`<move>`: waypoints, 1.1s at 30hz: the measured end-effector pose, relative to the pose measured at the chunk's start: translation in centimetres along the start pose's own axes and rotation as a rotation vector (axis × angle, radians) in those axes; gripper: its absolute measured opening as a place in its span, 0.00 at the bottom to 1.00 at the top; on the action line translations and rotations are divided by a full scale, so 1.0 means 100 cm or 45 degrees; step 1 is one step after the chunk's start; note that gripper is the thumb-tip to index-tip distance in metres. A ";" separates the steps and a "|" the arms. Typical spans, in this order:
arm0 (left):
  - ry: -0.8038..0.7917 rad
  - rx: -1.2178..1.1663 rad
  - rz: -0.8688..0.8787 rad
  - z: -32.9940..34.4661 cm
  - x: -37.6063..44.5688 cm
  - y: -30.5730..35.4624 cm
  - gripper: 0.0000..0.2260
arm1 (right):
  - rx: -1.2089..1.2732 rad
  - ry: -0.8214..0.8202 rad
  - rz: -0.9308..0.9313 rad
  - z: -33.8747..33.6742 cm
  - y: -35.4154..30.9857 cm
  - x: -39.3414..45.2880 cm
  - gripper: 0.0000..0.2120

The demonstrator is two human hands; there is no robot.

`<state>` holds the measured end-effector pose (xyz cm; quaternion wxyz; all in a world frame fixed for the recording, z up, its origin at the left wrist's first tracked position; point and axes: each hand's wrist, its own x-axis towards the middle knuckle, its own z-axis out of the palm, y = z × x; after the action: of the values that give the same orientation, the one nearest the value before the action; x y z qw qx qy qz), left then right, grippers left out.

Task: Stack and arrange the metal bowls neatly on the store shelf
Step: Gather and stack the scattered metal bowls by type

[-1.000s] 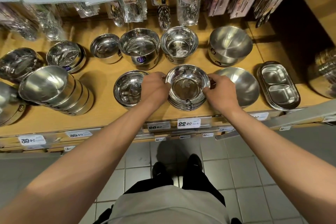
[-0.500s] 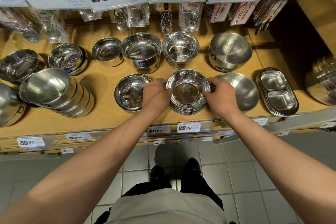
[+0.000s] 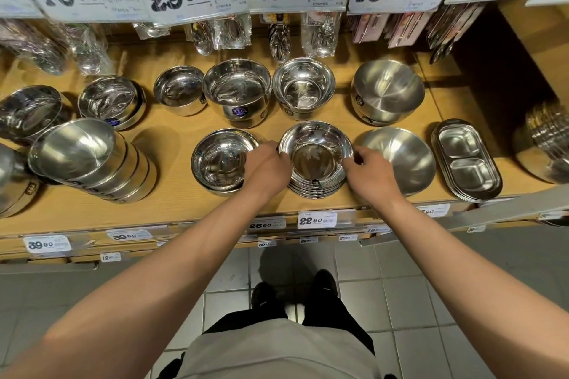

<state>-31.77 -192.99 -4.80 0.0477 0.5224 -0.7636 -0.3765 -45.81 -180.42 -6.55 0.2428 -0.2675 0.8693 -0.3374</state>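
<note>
A stack of shallow shiny metal bowls (image 3: 316, 160) stands near the front edge of the wooden shelf (image 3: 172, 144). My left hand (image 3: 267, 168) grips the stack's left rim, fingers curled over the edge. My right hand (image 3: 371, 174) pinches the right rim of the top bowl. Beside my left hand sits another stack of deeper bowls (image 3: 220, 161). To the right of my right hand lies a wide matte bowl (image 3: 403, 157).
Behind stand a small bowl (image 3: 180, 91), a tall 316L bowl (image 3: 237, 92), a footed bowl (image 3: 303, 88) and a matte bowl stack (image 3: 386, 92). A tipped stack (image 3: 89, 160) lies at left, divided trays (image 3: 466, 160) at right. Packaged spoons (image 3: 278, 40) hang above.
Both hands stay on the stack's rim. The stack has shifted slightly back from the shelf's front edge, and my view has tilted a little downward.
</note>
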 end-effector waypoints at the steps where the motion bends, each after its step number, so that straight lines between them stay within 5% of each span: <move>1: -0.007 -0.022 -0.009 -0.001 0.002 0.000 0.11 | 0.010 0.007 0.015 0.001 0.001 -0.002 0.11; 11: -0.030 -0.026 0.060 -0.007 0.006 -0.005 0.11 | -0.007 0.027 0.045 0.002 -0.003 -0.008 0.06; 22: -0.022 -0.174 0.164 -0.033 -0.009 0.002 0.08 | -0.057 0.032 0.100 -0.026 -0.018 -0.010 0.11; 33: 0.193 -0.403 0.279 -0.118 -0.019 -0.011 0.10 | 0.480 0.126 -0.004 -0.057 -0.050 -0.044 0.15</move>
<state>-24.58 -197.74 3.53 0.2273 0.4491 -0.7413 -0.4439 -44.42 -178.21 1.84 0.2450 -0.2020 0.8011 -0.5073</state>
